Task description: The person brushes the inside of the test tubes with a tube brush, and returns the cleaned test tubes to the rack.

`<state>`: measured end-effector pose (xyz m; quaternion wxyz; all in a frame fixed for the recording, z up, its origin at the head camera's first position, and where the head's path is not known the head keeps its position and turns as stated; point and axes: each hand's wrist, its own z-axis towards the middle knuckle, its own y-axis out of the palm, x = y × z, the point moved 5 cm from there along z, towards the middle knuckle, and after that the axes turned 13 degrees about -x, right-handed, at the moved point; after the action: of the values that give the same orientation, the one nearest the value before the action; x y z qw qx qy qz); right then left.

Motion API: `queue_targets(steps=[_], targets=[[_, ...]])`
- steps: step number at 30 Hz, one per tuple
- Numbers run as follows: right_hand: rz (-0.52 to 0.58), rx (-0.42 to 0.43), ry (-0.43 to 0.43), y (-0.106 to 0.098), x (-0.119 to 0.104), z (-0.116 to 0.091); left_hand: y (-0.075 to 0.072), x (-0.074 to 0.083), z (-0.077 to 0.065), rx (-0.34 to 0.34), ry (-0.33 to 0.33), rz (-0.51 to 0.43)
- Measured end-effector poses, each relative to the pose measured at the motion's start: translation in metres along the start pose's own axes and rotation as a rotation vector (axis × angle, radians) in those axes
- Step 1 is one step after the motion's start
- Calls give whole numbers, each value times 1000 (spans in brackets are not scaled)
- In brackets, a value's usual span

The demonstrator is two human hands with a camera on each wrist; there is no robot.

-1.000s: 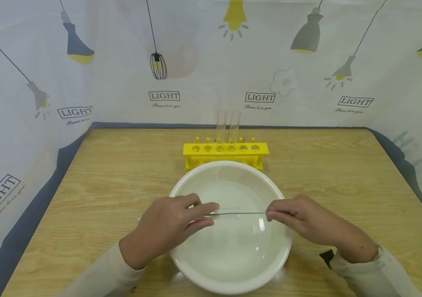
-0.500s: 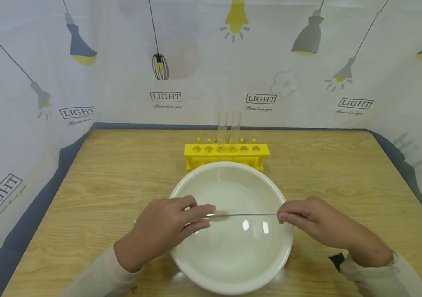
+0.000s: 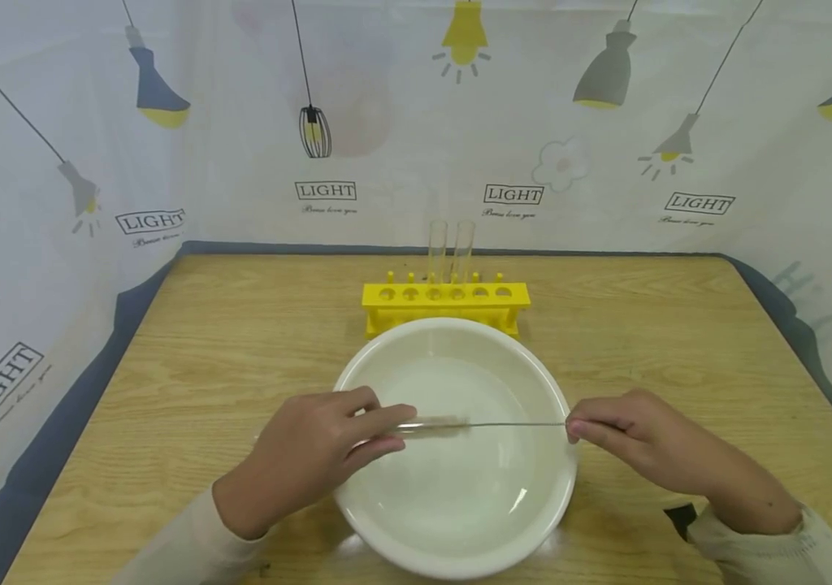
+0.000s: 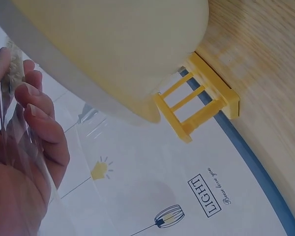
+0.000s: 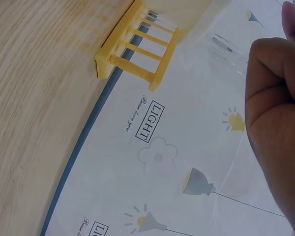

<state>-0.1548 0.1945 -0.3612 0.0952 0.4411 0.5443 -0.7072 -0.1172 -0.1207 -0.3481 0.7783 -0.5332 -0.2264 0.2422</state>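
Your left hand (image 3: 314, 435) gripped the tube (image 3: 423, 426) over the basin (image 3: 452, 567), your right hand (image 3: 639, 440) the brush (image 3: 518, 423), seemingly mid-scrub; the next stroke likely needed steadiness.

Clear tube (image 3: 419, 425), approx. horiz.; wire-stem brush (image 3: 518, 423), bristles (image 4: 13, 69) w/in tube

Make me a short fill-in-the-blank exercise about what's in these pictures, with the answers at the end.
1. The color of the rack is ____.
2. That rack holds ____ clear tubes.
3. Counting the clear tube in the left hand, the head view shows ____ altogether.
4. The right hand pinches a thin wire over the basin, whose color is ____.

Missing words: yellow; two; three; white.
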Motion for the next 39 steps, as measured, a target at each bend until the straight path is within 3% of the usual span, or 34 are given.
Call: queue_targets(steps=[15,24,30,35,39], targets=[[-34,23,6,-5,2,-18,-3,-3,-10,24,8,36],[22,31,-34,-2,4,-22,-1,-2,-10,27,28,34],[38,21,-9,5,-1,-14,2,5,-7,49,48,24],[41,-27,-42,17,-12,6,7,17,2,54,87,39],[45,-11,-58,23,-18,17,9,23,7,52,76,20]])
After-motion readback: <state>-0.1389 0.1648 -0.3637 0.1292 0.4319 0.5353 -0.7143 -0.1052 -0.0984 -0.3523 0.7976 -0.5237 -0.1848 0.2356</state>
